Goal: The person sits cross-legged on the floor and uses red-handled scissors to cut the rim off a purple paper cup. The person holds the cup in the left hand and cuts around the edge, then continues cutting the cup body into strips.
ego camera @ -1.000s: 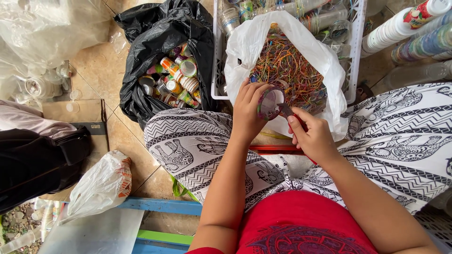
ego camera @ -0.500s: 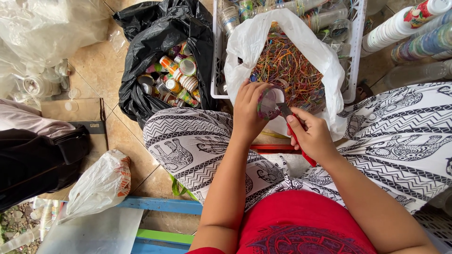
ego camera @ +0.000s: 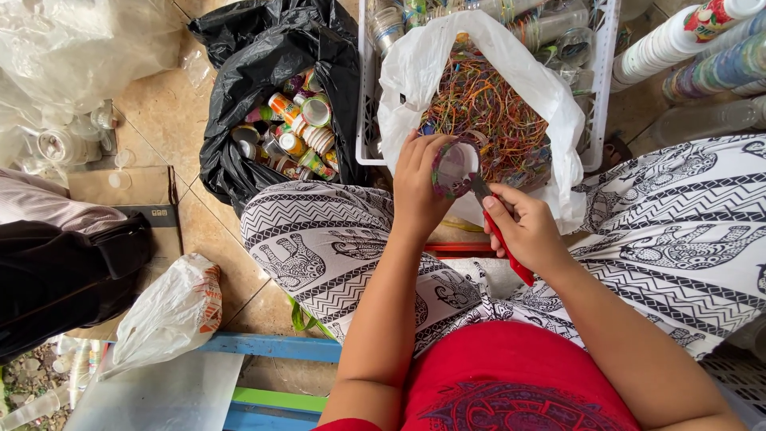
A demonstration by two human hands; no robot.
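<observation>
Because the blade works close to the fingers, entries run left to right.

Far left: clear plastic sheeting heaped on the tiled floor; a dark bag lies below it, a small white bag beside that.

Black sack: open on the floor, filled with small coloured cups and cans.

Left hand: grip curled round a small clear cup with a coloured band, held above the lap, over the near edge of the white bag.

Risk 1: fingertips sit right at the cut line; a slip of the blade could nick them, in my judgement.

Right hand: grip closed round red-handled scissors, tips touching the cup's rim.

Risk 2: thin plastic may buckle or twist out of the left grip, dropping into the bag.

White bag: full of tangled coloured strips, set in a white crate; a trimmed strip could miss it and land on the floor.

Far right: stacked cups lying on their sides.

Room: no desk; the person sits with patterned trousers spread, working over the floor.
</observation>
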